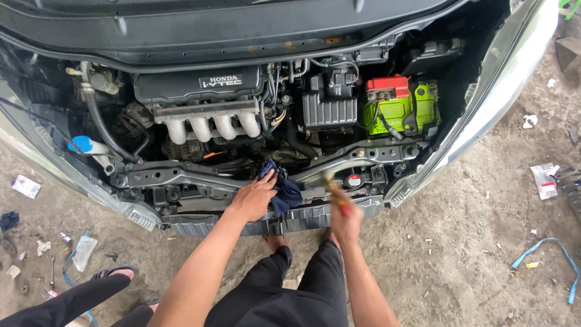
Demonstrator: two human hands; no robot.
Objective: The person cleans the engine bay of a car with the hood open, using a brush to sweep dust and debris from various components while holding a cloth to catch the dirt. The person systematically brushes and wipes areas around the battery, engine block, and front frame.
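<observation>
Head view looks down into an open car front with the hood up. The person's left hand (254,197) lies flat, fingers spread a little, pressing a dark blue rag (283,191) onto the front metal bar (181,175) of the engine bay. The rag sits in the middle of that bar, partly under the hand. The right hand (345,224) is closed around a tool with a red and yellow handle (336,194); the tool is blurry, so I cannot tell its kind. It points up, just beside the rag. Behind sit the grey engine pipes (209,126) and a bright green battery (399,112) with a red top. Bits of trash lie on the dirt ground (472,242).
</observation>
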